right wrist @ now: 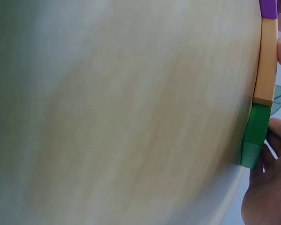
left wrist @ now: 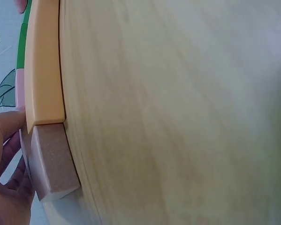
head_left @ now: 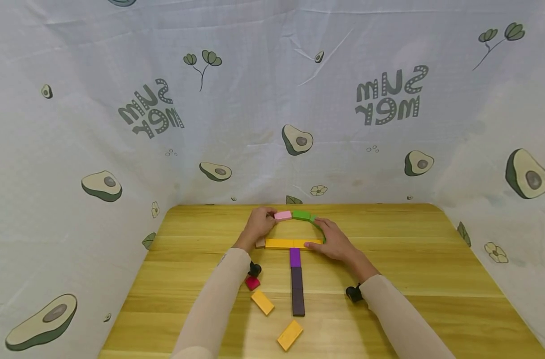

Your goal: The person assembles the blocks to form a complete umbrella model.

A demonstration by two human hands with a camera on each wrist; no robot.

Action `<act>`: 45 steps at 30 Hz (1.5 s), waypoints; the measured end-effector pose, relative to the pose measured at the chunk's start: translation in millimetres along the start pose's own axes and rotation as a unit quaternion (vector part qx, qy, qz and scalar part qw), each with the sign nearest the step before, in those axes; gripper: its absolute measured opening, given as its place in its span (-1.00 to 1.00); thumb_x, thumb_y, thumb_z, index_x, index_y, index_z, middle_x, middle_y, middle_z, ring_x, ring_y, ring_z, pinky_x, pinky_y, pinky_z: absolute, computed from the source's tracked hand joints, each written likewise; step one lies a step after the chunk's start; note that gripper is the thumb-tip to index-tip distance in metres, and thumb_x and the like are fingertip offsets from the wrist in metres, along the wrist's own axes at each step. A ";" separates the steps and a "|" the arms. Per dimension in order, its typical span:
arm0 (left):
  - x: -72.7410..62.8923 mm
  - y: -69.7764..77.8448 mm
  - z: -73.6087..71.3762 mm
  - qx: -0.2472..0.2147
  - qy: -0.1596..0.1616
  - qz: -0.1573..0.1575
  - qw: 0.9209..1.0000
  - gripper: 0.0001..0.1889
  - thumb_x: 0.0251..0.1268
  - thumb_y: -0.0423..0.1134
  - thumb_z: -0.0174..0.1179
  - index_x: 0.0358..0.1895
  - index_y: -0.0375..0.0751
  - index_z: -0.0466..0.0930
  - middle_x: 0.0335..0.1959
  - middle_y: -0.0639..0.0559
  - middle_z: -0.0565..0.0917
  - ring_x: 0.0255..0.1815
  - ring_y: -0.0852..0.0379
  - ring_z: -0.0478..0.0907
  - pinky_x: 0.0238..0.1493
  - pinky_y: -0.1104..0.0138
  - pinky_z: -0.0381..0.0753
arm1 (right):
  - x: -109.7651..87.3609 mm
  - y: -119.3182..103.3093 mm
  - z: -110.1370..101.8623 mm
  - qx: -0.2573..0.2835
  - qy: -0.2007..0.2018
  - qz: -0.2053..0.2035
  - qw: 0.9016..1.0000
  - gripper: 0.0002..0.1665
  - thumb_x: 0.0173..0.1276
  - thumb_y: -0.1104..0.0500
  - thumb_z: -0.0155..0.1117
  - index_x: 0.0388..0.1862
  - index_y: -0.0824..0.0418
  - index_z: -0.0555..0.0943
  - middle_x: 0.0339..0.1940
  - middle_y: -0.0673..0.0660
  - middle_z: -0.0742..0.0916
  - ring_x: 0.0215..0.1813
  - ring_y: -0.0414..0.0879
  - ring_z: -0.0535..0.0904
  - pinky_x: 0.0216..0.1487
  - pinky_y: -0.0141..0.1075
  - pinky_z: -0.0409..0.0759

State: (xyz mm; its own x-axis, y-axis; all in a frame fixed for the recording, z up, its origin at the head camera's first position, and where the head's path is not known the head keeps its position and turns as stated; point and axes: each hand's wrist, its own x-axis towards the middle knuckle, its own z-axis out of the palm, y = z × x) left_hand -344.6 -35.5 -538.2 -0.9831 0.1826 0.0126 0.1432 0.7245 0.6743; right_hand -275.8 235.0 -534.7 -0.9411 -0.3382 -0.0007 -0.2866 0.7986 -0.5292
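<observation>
At the back of the table, my left hand (head_left: pixel 260 223) touches the left end of an arch of blocks beside a pink block (head_left: pixel 283 216), covering part of that side. In the left wrist view its thumb and bent fingers lie behind a brown block (left wrist: pixel 55 161). A green block (head_left: pixel 301 215) continues the arch rightward. My right hand (head_left: pixel 337 243) spreads over the arch's right side, fingers at the lighter green block, thumb on the yellow block row (head_left: pixel 279 244). Below that row, a purple block (head_left: pixel 295 257) and dark blocks (head_left: pixel 297 302) form a stem.
A red block (head_left: pixel 252 283) lies beside the left wrist. Two loose yellow blocks, one upper (head_left: pixel 262 302) and one lower (head_left: pixel 290 335), sit left of the stem and near the front. A printed cloth (head_left: pixel 272 169) hangs behind the wooden table (head_left: pixel 416 259).
</observation>
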 end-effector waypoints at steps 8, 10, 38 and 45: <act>-2.1 3.7 -0.5 0.006 0.005 0.001 1.000 -0.65 0.45 -0.27 0.27 0.23 -0.18 0.70 0.20 -0.09 0.72 0.21 -0.02 0.61 0.33 0.12 0.61 | -0.1 -0.3 0.2 -0.006 0.000 0.003 1.000 0.12 0.30 -0.35 0.37 0.59 0.29 0.27 0.60 0.35 0.33 0.59 0.36 0.22 0.54 0.30 0.25; -3.4 5.1 -0.7 0.005 0.007 -0.001 1.000 -0.66 0.45 -0.28 0.26 0.24 -0.19 0.69 0.21 -0.09 0.71 0.21 -0.02 0.61 0.33 0.12 0.60 | 0.1 -0.4 0.4 -0.007 0.001 0.001 1.000 0.12 0.30 -0.35 0.37 0.59 0.30 0.27 0.60 0.35 0.33 0.59 0.36 0.22 0.53 0.31 0.25; -23.0 1.2 -17.8 -0.005 -0.009 -0.007 1.000 -0.50 0.44 -0.22 0.31 0.38 -0.27 0.53 0.28 -0.20 0.61 0.26 -0.12 0.57 0.32 0.07 0.60 | -0.3 -2.3 -0.9 -0.003 -0.003 -0.002 1.000 0.10 0.31 -0.31 0.38 0.60 0.29 0.26 0.61 0.34 0.31 0.61 0.36 0.20 0.53 0.32 0.24; -25.1 1.3 -18.1 0.002 -0.011 -0.007 1.000 -0.54 0.46 -0.23 0.29 0.35 -0.25 0.56 0.29 -0.18 0.62 0.29 -0.11 0.57 0.33 0.08 0.59 | -1.0 -2.5 -0.1 -0.008 0.000 -0.007 1.000 0.10 0.32 -0.33 0.37 0.59 0.31 0.27 0.60 0.36 0.32 0.59 0.37 0.21 0.52 0.32 0.26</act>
State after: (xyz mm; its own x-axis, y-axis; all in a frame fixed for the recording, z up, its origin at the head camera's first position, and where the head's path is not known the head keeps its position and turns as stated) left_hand -321.8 -51.1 -524.3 -0.9824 0.1864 -0.0124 0.1300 0.7295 0.6715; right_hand -274.2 233.4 -533.3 -0.9370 -0.3492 0.0056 -0.3021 0.8022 -0.5149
